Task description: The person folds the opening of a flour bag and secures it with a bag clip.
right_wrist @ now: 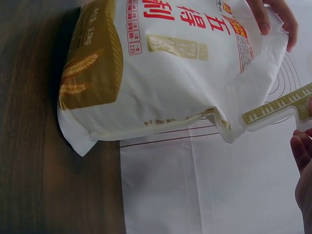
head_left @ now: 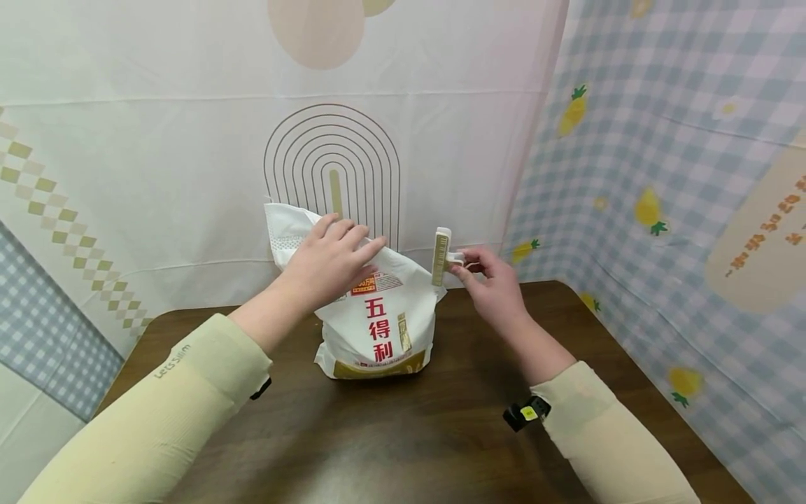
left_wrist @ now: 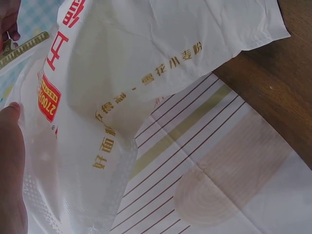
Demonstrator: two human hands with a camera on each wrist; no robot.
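A white flour bag (head_left: 403, 322) with red characters and a gold wheat band stands on the table, its top folded over and leaning left in the head view. My left hand (head_left: 334, 262) lies across the folded top and grips it, with the thumb on one side and fingers on the other in the right wrist view. At the bag's right upper edge, my right hand (head_left: 494, 283) pinches the handle of a white and gold bag clip (right_wrist: 275, 108). The clip's bar meets the bag's corner; whether it has closed on the plastic I cannot tell.
The brown wooden table (head_left: 390, 434) extends in front of the bag. Behind it hangs a white printed cloth (head_left: 453, 140), and a blue checked cloth (head_left: 630, 154) with pineapple prints borders the right side.
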